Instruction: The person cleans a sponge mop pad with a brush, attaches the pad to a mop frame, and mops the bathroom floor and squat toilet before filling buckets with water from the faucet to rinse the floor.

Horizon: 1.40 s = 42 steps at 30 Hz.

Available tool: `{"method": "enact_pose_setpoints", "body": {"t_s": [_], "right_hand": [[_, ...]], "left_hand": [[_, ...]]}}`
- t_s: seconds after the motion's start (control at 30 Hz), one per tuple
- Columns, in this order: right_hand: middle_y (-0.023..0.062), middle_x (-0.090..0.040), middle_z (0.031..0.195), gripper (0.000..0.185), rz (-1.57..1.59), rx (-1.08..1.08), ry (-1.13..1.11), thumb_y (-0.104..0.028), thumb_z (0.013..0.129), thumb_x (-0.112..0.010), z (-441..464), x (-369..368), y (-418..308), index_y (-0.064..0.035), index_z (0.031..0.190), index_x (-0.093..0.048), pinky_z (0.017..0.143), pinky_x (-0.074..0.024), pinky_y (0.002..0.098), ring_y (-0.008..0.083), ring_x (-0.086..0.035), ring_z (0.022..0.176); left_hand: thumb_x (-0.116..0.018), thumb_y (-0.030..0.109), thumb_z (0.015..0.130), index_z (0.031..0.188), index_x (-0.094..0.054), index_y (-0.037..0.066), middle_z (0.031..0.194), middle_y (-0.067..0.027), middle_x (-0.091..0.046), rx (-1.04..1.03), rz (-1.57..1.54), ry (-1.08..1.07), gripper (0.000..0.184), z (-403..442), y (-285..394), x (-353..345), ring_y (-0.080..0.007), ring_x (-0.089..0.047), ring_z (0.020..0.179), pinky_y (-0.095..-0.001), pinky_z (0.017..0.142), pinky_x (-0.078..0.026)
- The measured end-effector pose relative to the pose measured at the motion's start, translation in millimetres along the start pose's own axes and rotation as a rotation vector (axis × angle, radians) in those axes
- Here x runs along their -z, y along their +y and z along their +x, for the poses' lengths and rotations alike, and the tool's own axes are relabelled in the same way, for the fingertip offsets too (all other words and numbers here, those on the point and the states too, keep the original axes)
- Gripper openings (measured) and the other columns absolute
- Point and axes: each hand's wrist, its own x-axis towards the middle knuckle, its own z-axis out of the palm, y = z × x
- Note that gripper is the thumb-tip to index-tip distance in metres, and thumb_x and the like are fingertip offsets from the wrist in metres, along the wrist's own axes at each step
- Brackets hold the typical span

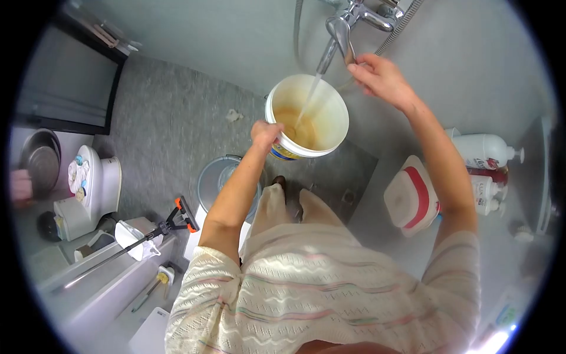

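Under the running spout, a white bucket (339,109) is held tilted, its mouth facing up toward me. Yellowish-brown liquid (303,131) lies in its bottom, and a stream of water falls into it. My left hand (267,134) is closed on the bucket's near left rim. Up on the wall, my right hand (382,79) pinches the end of the chrome faucet lever (341,34) between thumb and fingers. The spout (326,58) points down into the bucket. A blue and yellow label shows below the rim.
A grey basin (207,183) stands on the floor left of my feet. Further left are a mop-like tool (186,215) with orange ends and a white toilet (109,183). Pump bottles (480,150) and a red-banded white container (413,197) sit at right. A shower hose (401,26) hangs beside the faucet.
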Motion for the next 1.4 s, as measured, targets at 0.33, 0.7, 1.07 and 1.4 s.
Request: {"method": "enact_pose_setpoints", "body": {"t_s": [0.33, 0.7, 1.07, 1.4], "right_hand": [[0.0038, -0.057, 0.067, 0.027, 0.088, -0.017, -0.032, -0.025, 0.088, -0.04, 2, -18, -15, -0.0011, 0.085, -0.053, 0.052, -0.0418, 0.0227, 0.0085, -0.051, 0.054], [0.0062, -0.06, 0.079, 0.022, 0.312, 0.078, -0.118, -0.015, 0.083, -0.045, 0, -23, 14, 0.0012, 0.097, -0.052, 0.054, -0.0445, 0.0244, 0.0107, -0.055, 0.062], [0.0123, -0.056, 0.086, 0.017, 1.266, -0.556, -0.011, -0.007, 0.082, -0.049, 94, -150, 144, 0.0003, 0.097, -0.049, 0.063, -0.0495, 0.0333, 0.0227, -0.058, 0.074], [0.0095, -0.055, 0.075, 0.015, 1.27, -0.515, -0.086, -0.004, 0.08, -0.054, 125, -164, 149, -0.0012, 0.094, -0.051, 0.054, -0.0467, 0.0309, 0.0189, -0.055, 0.065]], "left_hand": [[-0.065, 0.013, 0.054, 0.064, -0.06, -0.009, 0.06, -0.0147, -0.059, 0.0, 0.069, 0.045, 0.025, 4, -8, -5, -0.0202, -0.058, 0.049, -0.0311, 0.044, -0.046], [-0.066, 0.007, 0.054, 0.066, -0.057, -0.009, 0.062, -0.0128, -0.057, 0.026, 0.052, 0.051, 0.022, 13, -27, -12, -0.0183, -0.055, 0.048, -0.0294, 0.04, -0.044], [-0.064, 0.006, 0.057, 0.077, -0.055, -0.008, 0.068, -0.0115, -0.056, 0.075, 0.003, 0.027, 0.026, 20, -50, -4, -0.0185, -0.055, 0.052, -0.0293, 0.04, -0.044], [-0.062, 0.006, 0.058, 0.082, -0.053, -0.006, 0.071, -0.0105, -0.057, 0.066, -0.133, 0.022, 0.028, 28, -49, 9, -0.0181, -0.054, 0.052, -0.0281, 0.04, -0.044]]}}
